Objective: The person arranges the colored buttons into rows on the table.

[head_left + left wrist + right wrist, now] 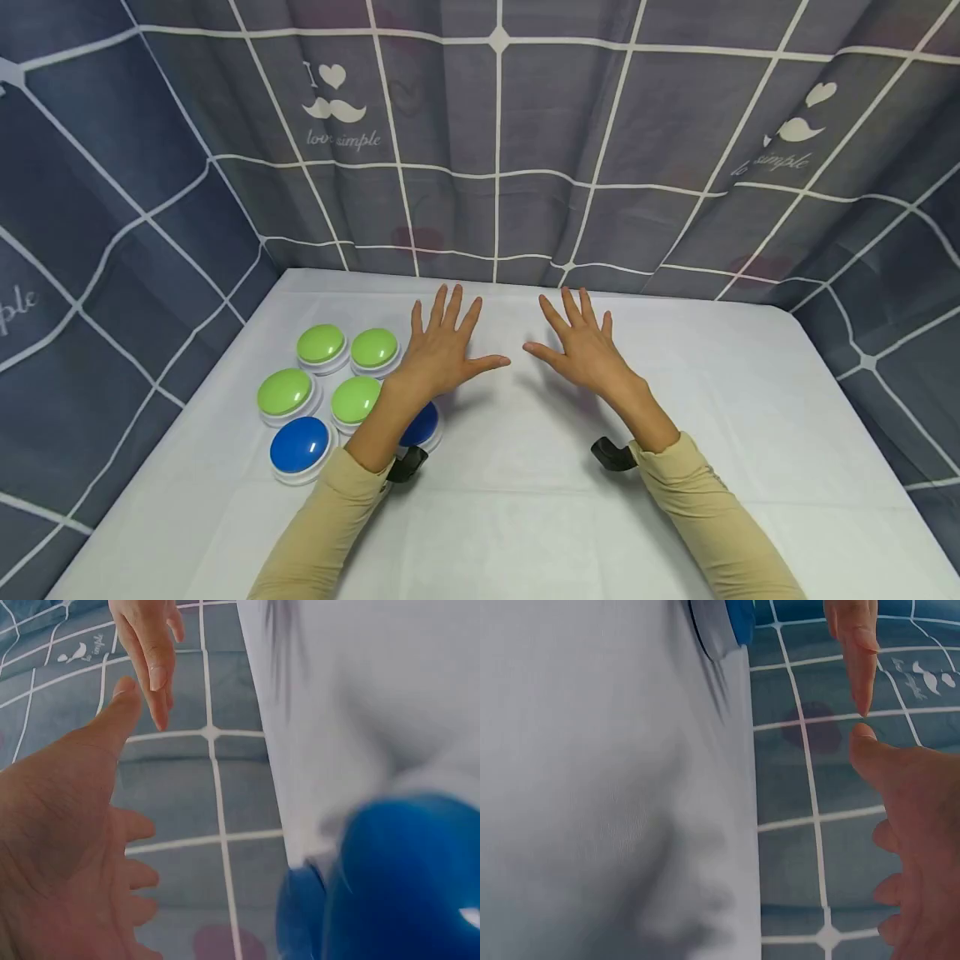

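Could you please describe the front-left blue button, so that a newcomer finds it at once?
On the white table, look left, where domed buttons stand together. Nearest the person there, left of the left arm, is the blue button. Behind it are green buttons; the other blue one is partly hidden by that arm, while this dome shows whole.

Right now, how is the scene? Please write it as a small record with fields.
left hand: spread, holding nothing, raised over the white table
right hand: spread, holding nothing, also raised
green buttons: four in view, on the table's left side
blue buttons: two in view, one partly hidden by the left forearm
sleeves: beige
backdrop: dark fabric with white grid lines
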`<state>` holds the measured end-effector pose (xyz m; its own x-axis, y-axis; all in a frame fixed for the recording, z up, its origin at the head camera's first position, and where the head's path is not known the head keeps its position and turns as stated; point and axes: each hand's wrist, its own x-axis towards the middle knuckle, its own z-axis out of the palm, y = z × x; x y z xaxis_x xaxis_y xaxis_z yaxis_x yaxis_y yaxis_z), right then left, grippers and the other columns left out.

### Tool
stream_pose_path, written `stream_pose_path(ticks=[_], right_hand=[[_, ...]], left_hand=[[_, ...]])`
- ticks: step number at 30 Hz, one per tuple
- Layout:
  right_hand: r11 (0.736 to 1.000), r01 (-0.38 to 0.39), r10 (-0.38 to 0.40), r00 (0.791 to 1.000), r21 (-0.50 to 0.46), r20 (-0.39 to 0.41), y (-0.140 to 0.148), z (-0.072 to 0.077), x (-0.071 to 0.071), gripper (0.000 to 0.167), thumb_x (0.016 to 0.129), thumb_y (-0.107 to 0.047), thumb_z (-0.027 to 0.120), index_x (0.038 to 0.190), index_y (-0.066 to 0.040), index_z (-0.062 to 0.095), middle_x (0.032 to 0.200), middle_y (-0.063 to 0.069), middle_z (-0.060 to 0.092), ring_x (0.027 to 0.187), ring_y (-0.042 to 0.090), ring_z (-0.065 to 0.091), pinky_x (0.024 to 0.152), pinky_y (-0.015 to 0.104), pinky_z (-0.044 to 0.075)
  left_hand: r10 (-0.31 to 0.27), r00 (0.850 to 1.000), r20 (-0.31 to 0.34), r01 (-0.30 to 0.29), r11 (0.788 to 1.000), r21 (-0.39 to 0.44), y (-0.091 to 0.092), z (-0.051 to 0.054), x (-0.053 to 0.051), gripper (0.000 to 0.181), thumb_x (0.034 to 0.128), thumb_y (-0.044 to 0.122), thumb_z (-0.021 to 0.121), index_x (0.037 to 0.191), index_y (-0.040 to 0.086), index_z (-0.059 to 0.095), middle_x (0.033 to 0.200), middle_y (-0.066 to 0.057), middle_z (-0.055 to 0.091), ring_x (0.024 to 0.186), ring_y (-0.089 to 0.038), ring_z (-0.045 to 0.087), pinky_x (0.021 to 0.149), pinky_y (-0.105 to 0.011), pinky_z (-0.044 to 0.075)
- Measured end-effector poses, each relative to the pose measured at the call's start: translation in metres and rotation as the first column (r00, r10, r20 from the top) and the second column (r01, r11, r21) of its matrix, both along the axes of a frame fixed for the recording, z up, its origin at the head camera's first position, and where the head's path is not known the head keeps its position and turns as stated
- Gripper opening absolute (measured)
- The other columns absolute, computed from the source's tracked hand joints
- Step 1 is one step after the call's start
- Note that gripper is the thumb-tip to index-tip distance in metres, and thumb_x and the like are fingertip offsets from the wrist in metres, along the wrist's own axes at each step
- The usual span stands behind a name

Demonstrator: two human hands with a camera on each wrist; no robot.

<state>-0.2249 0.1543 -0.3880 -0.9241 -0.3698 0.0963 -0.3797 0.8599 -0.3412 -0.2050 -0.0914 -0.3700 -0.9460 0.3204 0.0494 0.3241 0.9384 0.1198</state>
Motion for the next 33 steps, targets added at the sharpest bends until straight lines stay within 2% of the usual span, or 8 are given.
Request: stream_pose_path(ticks=[4, 9, 17, 24, 29, 33], right_hand=[[0.999, -0.033, 0.032, 0.999, -0.013, -0.018, -0.013, -0.003, 0.000, 0.084, 0.093, -0.064, 0.053, 0.159, -0.020, 0.024, 0.163, 0.020, 0.007, 0.149, 0.036, -0.010, 0.108, 0.074, 0.002], [0.997, -0.073, 0.072, 0.997, -0.022, -0.025, -0.032, -0.008, 0.001, 0.086, 0.093, -0.064, 0.055, 0.159, -0.020, 0.023, 0.163, 0.019, 0.010, 0.149, 0.037, -0.003, 0.109, 0.072, 0.007], [0.987, -0.160, 0.159, 0.987, -0.035, -0.019, -0.067, -0.014, 0.003, 0.088, 0.091, -0.061, 0.061, 0.158, -0.018, 0.025, 0.162, 0.019, 0.014, 0.150, 0.037, 0.001, 0.111, 0.068, 0.014], [0.963, -0.270, 0.269, 0.962, -0.023, -0.041, -0.092, -0.027, 0.000, 0.090, 0.089, -0.057, 0.066, 0.156, -0.008, 0.029, 0.158, 0.026, 0.023, 0.147, 0.043, 0.014, 0.112, 0.060, 0.025], [0.949, -0.312, 0.313, 0.949, -0.051, 0.020, -0.104, -0.036, 0.000, 0.094, 0.087, -0.054, 0.070, 0.155, -0.003, 0.028, 0.157, 0.025, 0.025, 0.147, 0.038, 0.017, 0.115, 0.052, 0.025], [0.942, -0.327, 0.331, 0.942, -0.071, 0.057, -0.113, -0.040, -0.001, 0.095, 0.087, -0.053, 0.071, 0.155, -0.003, 0.027, 0.158, 0.019, 0.028, 0.147, 0.032, 0.021, 0.112, 0.051, 0.031]], left_hand=[[0.012, 1.000, 0.005, -0.012, 1.000, -0.019, -0.013, -0.002, 0.005, 0.109, 0.0803, 0.084, 0.047, 0.160, 0.016, 0.018, 0.164, -0.017, 0.003, 0.150, -0.035, -0.008, 0.114, -0.063, -0.002], [0.027, 0.998, 0.048, -0.026, 0.999, -0.033, -0.028, -0.003, 0.011, 0.113, 0.0767, 0.083, 0.055, 0.159, 0.014, 0.019, 0.163, -0.019, 0.009, 0.149, -0.038, -0.003, 0.116, -0.060, -0.002], [0.058, 0.993, 0.107, -0.057, 0.998, -0.010, -0.052, -0.005, 0.018, 0.112, 0.0780, 0.074, 0.065, 0.156, 0.005, 0.025, 0.160, -0.025, 0.017, 0.148, -0.043, 0.006, 0.116, -0.059, 0.005], [0.031, 0.988, 0.152, -0.032, 0.999, 0.006, -0.066, -0.005, 0.018, 0.103, 0.0817, 0.059, 0.073, 0.150, -0.006, 0.032, 0.156, -0.025, 0.028, 0.147, -0.041, 0.015, 0.118, -0.052, 0.011], [0.010, 0.989, 0.151, -0.007, 1.000, -0.021, -0.073, -0.006, 0.019, 0.092, 0.0813, 0.048, 0.079, 0.142, -0.010, 0.043, 0.153, -0.028, 0.032, 0.146, -0.041, 0.020, 0.118, -0.051, 0.014], [0.004, 0.990, 0.138, 0.000, 1.000, -0.028, -0.078, -0.004, 0.020, 0.073, 0.0822, 0.037, 0.081, 0.132, -0.009, 0.054, 0.146, -0.027, 0.043, 0.142, -0.040, 0.030, 0.118, -0.049, 0.018]])
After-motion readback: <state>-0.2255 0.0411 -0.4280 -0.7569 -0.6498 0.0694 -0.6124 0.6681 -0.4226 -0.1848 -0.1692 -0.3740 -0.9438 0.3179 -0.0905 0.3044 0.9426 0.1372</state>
